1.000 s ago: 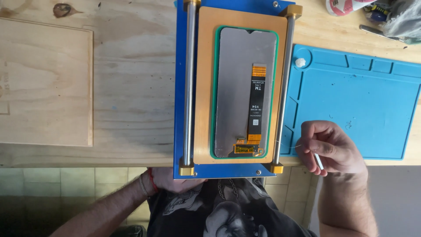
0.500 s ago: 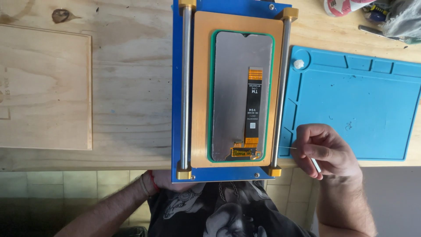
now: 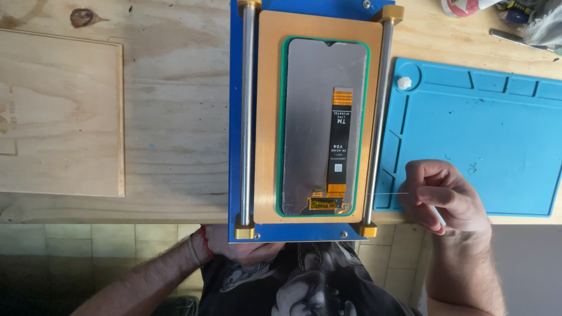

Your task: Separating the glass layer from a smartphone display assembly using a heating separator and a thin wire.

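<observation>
A phone display panel [image 3: 310, 123] lies back side up, with a black and orange flex cable, on the copper plate [image 3: 269, 117] of a blue fixture [image 3: 234, 117] with two steel rails. My right hand [image 3: 445, 196] is pinched on a thin wire [image 3: 386, 193] that stretches left to the panel's lower right corner; a small white piece sticks out below the fingers. My left hand [image 3: 240, 248] is under the fixture's near edge, mostly hidden beneath the blue base, a red band on its wrist.
A blue silicone work mat [image 3: 486, 129] lies right of the fixture, with a small white blob [image 3: 405, 83] in one tray. A plywood board [image 3: 58, 114] sits at the left on the wooden bench. Tools and cloth [image 3: 527, 23] are at the top right.
My right hand has shifted slightly up and the thin wire is now stretched taut toward the panel's lower corner. The view moved in a little; the fixture and my left hand stayed put.
</observation>
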